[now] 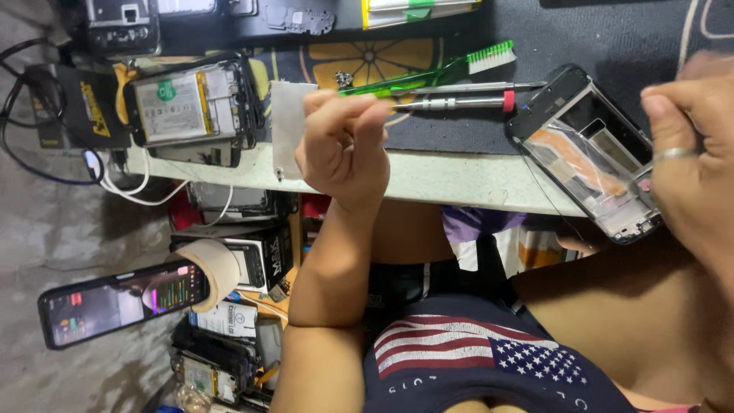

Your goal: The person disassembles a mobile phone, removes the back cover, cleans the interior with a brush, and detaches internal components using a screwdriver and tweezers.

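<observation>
My left hand (344, 145) is raised over the table's front edge, curled into a fist with thumb and fingers pinched together; I see nothing in it. A pale grey rectangular film (287, 126) sits just to its left. My right hand (692, 153), with a ring on one finger, is at the right edge, its fingertips pressed together. It overlaps the lower corner of an opened phone frame (589, 153), which lies at an angle and juts past the table edge. I cannot tell whether the hand touches the frame.
A green-handled brush (459, 65) and a metal screwdriver with a red end (459, 102) lie on the dark mat (459, 134). An opened phone showing its battery (187, 103) lies at the left. Below the table are a lit phone (115, 302), boxes, cables and more phone parts.
</observation>
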